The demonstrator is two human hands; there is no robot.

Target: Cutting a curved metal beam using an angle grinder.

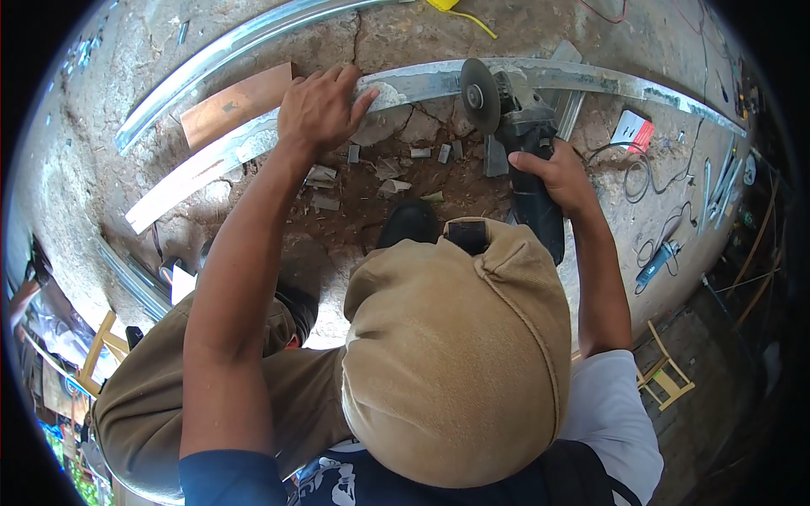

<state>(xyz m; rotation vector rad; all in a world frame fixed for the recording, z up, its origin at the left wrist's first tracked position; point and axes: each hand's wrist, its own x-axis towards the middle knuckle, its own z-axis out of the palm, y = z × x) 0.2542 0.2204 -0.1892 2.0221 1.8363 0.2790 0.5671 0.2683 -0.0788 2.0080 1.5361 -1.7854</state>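
Observation:
A long, pale metal strip with white crusty patches lies across the upper part of the view. My left hand grips it left of centre, fingers curled over its far edge beside a flat copper-brown board. My right hand is wrapped round the body of a dark angle grinder, thumb on its top. The grinder's disc stands at the strip's middle; I cannot tell whether it touches. Small offcuts lie on the ground below the strip.
A second metal length lies beyond. A blue power tool with coiled cable lies right, near thin rods and a red-white card. Metal lengths lie left. Wooden frames stand lower right and left. My knee is bent below.

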